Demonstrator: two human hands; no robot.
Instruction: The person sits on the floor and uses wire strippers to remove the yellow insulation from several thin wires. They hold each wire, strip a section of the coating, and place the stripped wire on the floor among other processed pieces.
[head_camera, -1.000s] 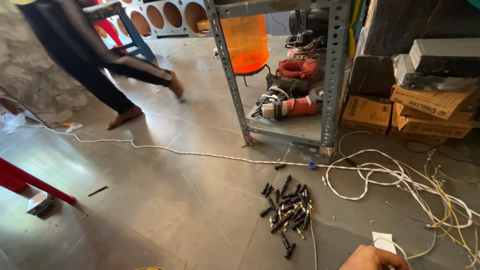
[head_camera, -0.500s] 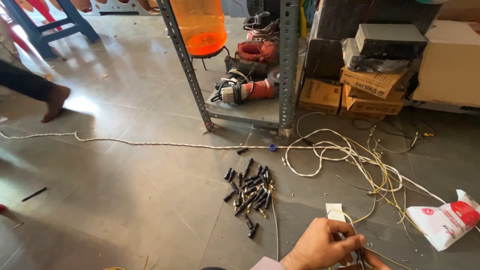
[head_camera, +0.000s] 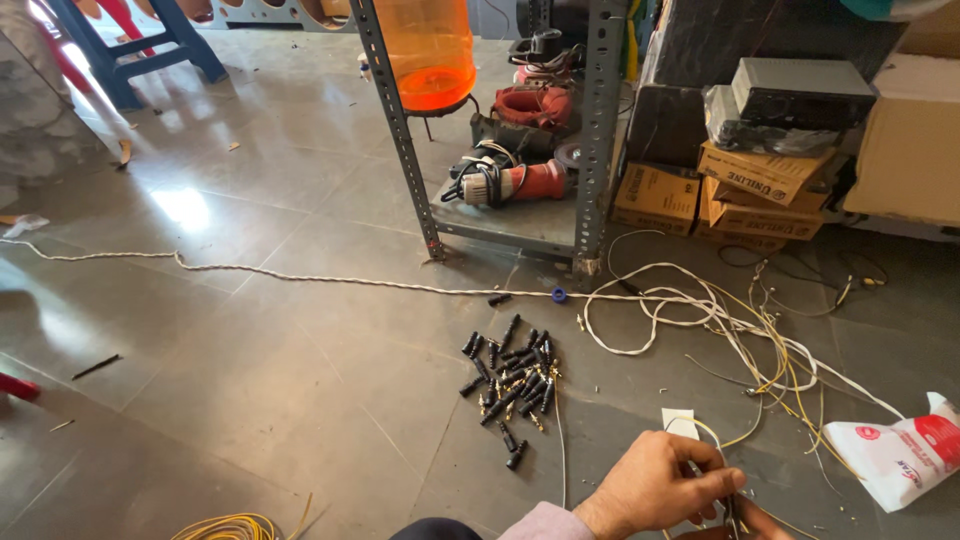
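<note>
**Wire in hand, connectors waiting**

I am seeing the left hand (head_camera: 655, 490) at the bottom edge, fingers curling closed on a thin yellow-and-white wire (head_camera: 722, 438), pinching it against a small dark metal piece I cannot make out. Only a sliver of the right hand (head_camera: 765, 522) is showing beneath it, so I cannot tell whether it is gripping anything. A white paper slip (head_camera: 680, 422) is lying just beyond the knuckles. To the left of the hands and slightly farther out, a pile of black connectors (head_camera: 510, 375) is sitting loose, so I judge most of the fitting is waiting to be done. Beyond and right, the tangle of white and yellow wires (head_camera: 720, 320) is sprawling. Farthest off, a metal shelf rack (head_camera: 590, 130) is holding power tools.
</note>
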